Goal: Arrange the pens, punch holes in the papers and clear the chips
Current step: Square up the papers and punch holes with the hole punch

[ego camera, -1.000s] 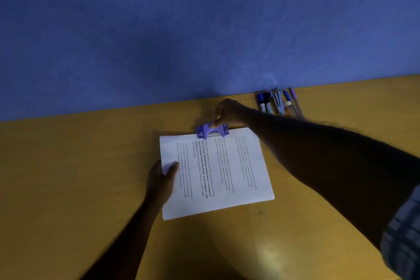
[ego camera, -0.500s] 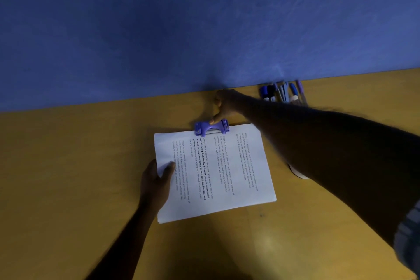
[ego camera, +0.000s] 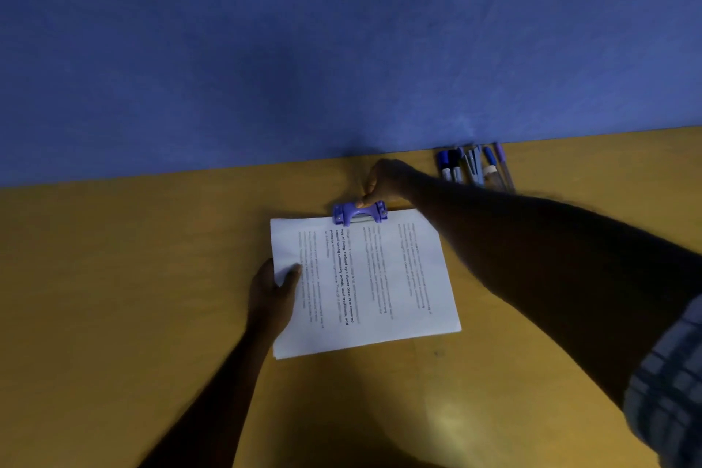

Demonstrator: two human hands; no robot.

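A stack of printed white papers (ego camera: 380, 277) lies on the yellow table (ego camera: 114, 277). A small purple hole punch (ego camera: 359, 213) sits over the middle of the stack's far edge. My right hand (ego camera: 385, 180) is behind the punch with its thumb pressing on the punch's top. My left hand (ego camera: 275, 287) rests on the stack's left edge, thumb on top of the sheets, holding them down. Several pens and markers (ego camera: 475, 167) lie side by side against the wall at the far right.
A blue wall (ego camera: 342, 49) rises straight from the table's far edge. My right forearm crosses over the table's right side, with a checked sleeve (ego camera: 672, 384) at the lower right.
My right hand has eased back from gripping the punch so that only the thumb touches it. The papers, the punch and my left hand keep their places; the camera has shifted slightly.
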